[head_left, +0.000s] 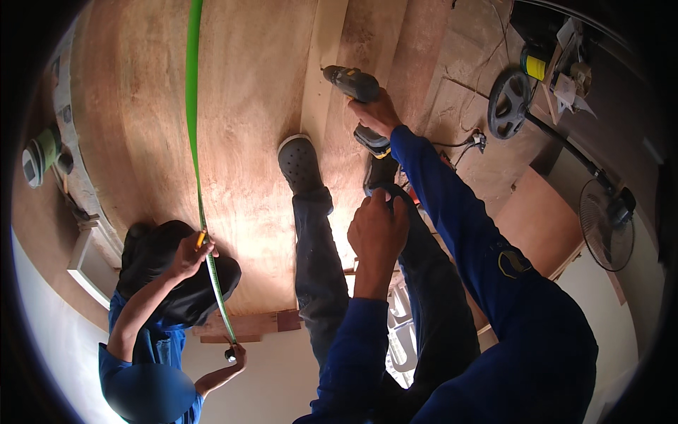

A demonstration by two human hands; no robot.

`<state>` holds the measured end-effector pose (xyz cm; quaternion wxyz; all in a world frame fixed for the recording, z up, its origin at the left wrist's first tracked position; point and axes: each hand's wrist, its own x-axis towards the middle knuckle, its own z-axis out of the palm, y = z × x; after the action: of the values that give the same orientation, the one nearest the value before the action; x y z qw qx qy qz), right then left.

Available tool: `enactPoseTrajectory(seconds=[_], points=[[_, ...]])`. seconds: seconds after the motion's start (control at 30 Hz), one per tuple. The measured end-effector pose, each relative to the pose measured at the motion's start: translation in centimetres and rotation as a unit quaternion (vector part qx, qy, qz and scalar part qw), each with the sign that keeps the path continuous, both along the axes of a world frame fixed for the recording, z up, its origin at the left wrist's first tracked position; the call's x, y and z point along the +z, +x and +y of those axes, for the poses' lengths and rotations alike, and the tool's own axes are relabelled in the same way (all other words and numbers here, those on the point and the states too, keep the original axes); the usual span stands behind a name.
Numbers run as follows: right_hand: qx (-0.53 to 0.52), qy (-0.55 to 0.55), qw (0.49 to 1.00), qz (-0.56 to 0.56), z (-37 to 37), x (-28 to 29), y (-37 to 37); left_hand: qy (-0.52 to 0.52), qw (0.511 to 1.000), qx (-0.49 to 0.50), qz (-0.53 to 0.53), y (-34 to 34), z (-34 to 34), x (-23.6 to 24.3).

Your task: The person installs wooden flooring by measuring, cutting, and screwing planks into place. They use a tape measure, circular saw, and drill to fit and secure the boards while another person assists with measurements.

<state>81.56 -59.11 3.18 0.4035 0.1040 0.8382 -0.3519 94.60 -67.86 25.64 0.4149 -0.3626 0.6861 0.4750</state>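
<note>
My right hand (380, 114) is wrapped round the grip of a cordless drill (355, 83), dark with a yellow-trimmed battery. Its nose points left, above a pale strip of the large wooden panel (254, 78). Over my right knee, my left hand (379, 226) is curled into a fist with its back towards me; whatever its fingers hold, if anything, is hidden. My grey clog (299, 164) rests on the wood left of the drill.
At the left a crouching co-worker in blue holds a pencil (201, 239) and a tape measure (230, 352); its green blade (193, 106) stretches far across the panel. A stand fan (607, 222), a plug with cable (479, 140) and a black-yellow container (534, 65) are at the right.
</note>
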Motion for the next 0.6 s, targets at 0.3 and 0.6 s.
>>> enactPoseTrajectory(seconds=[0.3,0.6], points=[[-0.011,0.001,1.000,-0.015,0.6,-0.8,-0.1,0.012,0.999,0.039,0.035,-0.4,-0.5,-0.1],[0.016,0.023,1.000,0.009,-0.3,-0.7,-0.3,0.016,0.998,0.046,0.026,-0.7,-0.4,-0.2]])
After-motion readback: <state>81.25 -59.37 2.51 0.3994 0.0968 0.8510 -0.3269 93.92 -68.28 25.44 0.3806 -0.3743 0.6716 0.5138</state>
